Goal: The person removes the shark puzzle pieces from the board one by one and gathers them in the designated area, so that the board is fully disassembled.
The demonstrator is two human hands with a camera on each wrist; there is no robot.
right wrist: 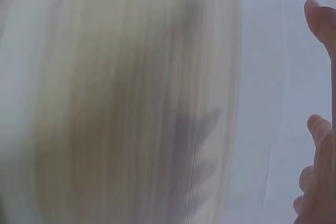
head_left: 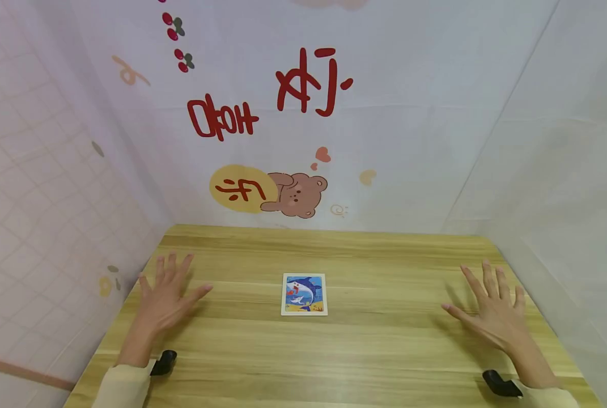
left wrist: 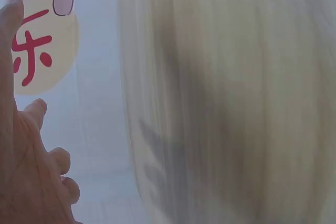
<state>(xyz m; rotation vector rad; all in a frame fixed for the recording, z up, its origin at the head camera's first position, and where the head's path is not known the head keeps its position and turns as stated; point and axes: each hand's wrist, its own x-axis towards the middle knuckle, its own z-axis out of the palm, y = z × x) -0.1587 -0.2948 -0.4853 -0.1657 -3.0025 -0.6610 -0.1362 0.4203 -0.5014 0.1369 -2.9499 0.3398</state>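
A small, upright rectangular picture card with a white border (head_left: 304,294) lies flat near the middle of the pale, yellowish wood-grain worktop (head_left: 374,351), between the two hands and well apart from both, somewhat nearer the left. Its white border encloses a picture of a blue-and-white sea animal with a red open mouth, a smaller pale creature below it and a yellow seabed. Whether that border is a raised tray holding the picture or simply a printed margin, I cannot tell.

The left hand (head_left: 165,300) is spread with fingers extended and thumb pointing inward, holding nothing. The right hand (head_left: 497,317) mirrors it on the other side, its fingers likewise apart and free of any object. Both wrist views show hand shadows on the worktop. Cream fabric covers the forearms, and a black curved piece sits beside each wrist.

Behind the worktop hangs a white printed cloth (head_left: 410,141) with red characters (head_left: 303,82) and a brown cartoon bear (head_left: 298,195) beside a yellow disc (head_left: 244,190).
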